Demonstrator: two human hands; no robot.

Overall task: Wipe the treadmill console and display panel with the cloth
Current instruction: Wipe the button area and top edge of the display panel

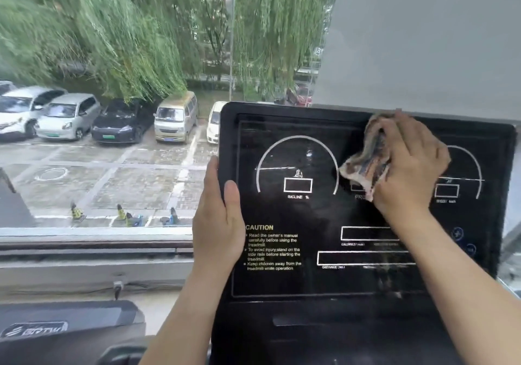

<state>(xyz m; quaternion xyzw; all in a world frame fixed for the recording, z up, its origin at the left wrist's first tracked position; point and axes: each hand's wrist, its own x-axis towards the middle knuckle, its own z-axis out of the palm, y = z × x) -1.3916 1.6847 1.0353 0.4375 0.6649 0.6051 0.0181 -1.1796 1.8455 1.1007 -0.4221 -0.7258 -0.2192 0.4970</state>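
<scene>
On the upper middle of the black display panel (284, 277), the right hand (408, 164) presses a crumpled cloth (363, 164) under curled fingers, while the left hand (218, 223) grips the panel's left edge, thumb on its face.

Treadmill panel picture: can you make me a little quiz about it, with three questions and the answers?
1. True or false: the right hand holds the cloth against the display panel.
2. What does the left hand grip? A) the cloth B) the panel's left edge C) a spray bottle
3. Fill in: the heading above the warning lines reads ____.

Key: 1 true; 2 B; 3 CAUTION.
</scene>
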